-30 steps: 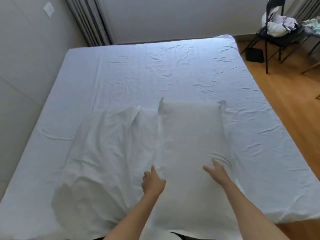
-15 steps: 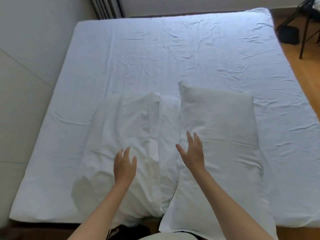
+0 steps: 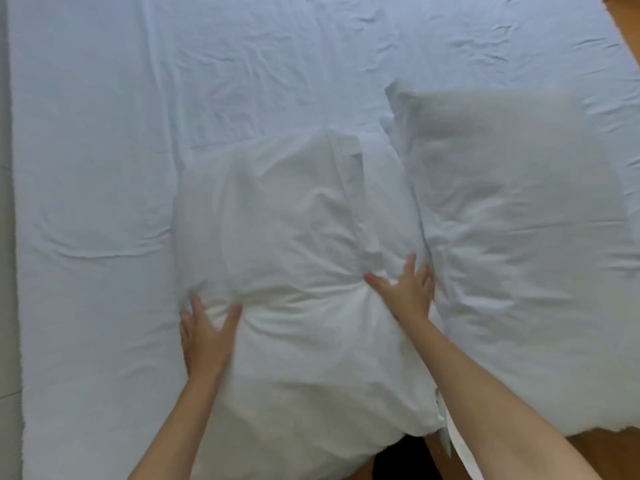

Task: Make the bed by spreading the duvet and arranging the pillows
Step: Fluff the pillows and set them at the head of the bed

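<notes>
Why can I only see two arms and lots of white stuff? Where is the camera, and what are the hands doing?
The camera sits on a person's head and looks down, so you see what that person sees: their own two arms reaching out, and no face. There is only this one view. The big pale surface is a bed covered with a wrinkled sheet. On it lie two white pillows side by side. The left hand and the right hand both press down on the left pillow, one on each side of it, with fingers spread. They are not lifting it. The fabric bunches up between the hands. The right pillow lies next to it, looking a bit blurry. At the far right a strip of wooden floor shows.
</notes>
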The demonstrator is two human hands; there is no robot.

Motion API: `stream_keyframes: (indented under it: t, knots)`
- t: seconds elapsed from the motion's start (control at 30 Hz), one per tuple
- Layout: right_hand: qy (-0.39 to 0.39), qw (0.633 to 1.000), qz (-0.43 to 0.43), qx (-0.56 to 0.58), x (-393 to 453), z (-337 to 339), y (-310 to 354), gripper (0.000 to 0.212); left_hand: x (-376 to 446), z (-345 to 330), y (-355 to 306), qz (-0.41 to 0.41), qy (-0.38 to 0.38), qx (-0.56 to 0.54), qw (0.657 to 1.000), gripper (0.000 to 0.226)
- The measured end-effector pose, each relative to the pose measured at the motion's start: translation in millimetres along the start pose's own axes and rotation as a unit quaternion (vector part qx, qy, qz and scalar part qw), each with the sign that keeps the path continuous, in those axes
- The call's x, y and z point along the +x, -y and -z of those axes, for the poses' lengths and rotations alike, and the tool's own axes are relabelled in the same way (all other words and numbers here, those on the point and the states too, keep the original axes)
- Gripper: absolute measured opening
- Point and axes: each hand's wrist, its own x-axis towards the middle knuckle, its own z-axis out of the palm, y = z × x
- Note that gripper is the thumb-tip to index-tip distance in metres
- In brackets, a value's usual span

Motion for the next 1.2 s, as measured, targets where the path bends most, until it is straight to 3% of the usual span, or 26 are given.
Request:
stream_keyframes:
  t: [0.13,0.23,0.33,0.57,0.77,1.03,1.2]
  knots:
    - [0.026,0.999,-0.016,0.045,42.2,-13.0,-19.5,0.132,46.0,-7.8,11.7,0.024,0.044,-0.113,0.992,0.12]
    - [0.064,0.994,-0.012,0.087,69.4,-27.0,-29.5,0.148,68.3,-14.2,20.1,0.034,0.065,-0.166,0.983,0.118]
    - [0.067,0.99,0.025,0.12,87.3,-43.5,-36.6,0.15,87.7,-26.6,31.2,0.023,0.081,-0.183,0.979,0.121]
    - [0.106,0.979,0.069,0.159,113.0,-60.5,-40.8,0.136,125.7,-41.7,56.3,0.042,0.183,-0.181,0.966,0.11]
    - [0.12,0.971,0.089,0.189,121.8,-63.4,-44.6,0.117,134.9,-55.1,60.3,0.057,0.176,-0.17,0.968,0.07]
    - [0.117,0.962,0.105,0.222,121.0,-57.4,-42.4,0.095,130.8,-47.7,55.5,0.056,0.211,-0.215,0.952,0.102]
    - [0.131,0.953,0.111,0.249,115.6,-50.5,-40.5,0.069,117.9,-39.3,51.5,0.045,0.181,-0.242,0.952,0.1]
